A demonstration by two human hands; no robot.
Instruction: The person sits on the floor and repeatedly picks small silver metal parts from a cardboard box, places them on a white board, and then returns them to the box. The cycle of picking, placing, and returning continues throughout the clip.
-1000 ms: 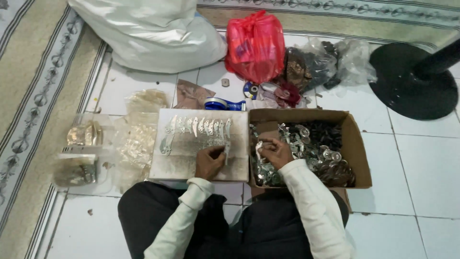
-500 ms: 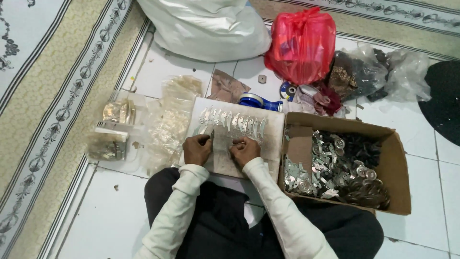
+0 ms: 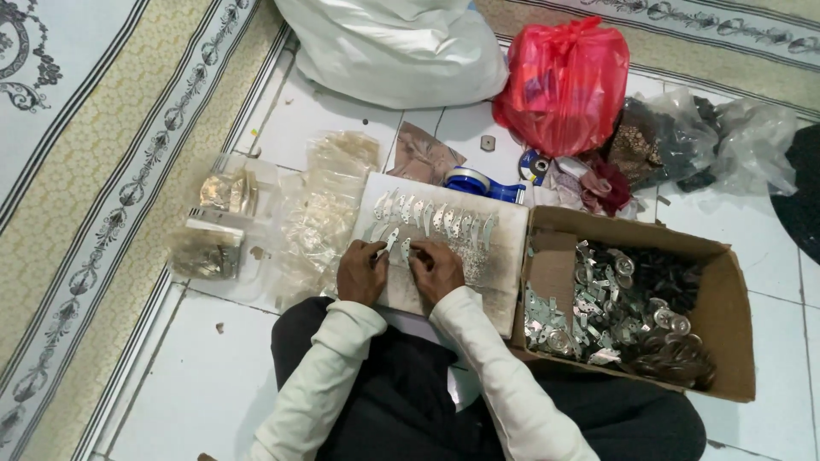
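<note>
Seated on a white tiled floor (image 3: 213, 393), a person pinches a small flat silver metal piece (image 3: 391, 241) between the closed left hand (image 3: 362, 271) and right hand (image 3: 436, 268), over a pale board (image 3: 504, 248). At twelve o'clock lies a row of similar pieces (image 3: 436, 215); a careless nudge could scatter them.

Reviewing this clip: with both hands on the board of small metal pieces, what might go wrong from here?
The left hand and right hand work close together on the white board; a nudge may disturb the row of metal pieces. The board's edge meets the cardboard box, so pieces might slide in among the loose parts.
</note>
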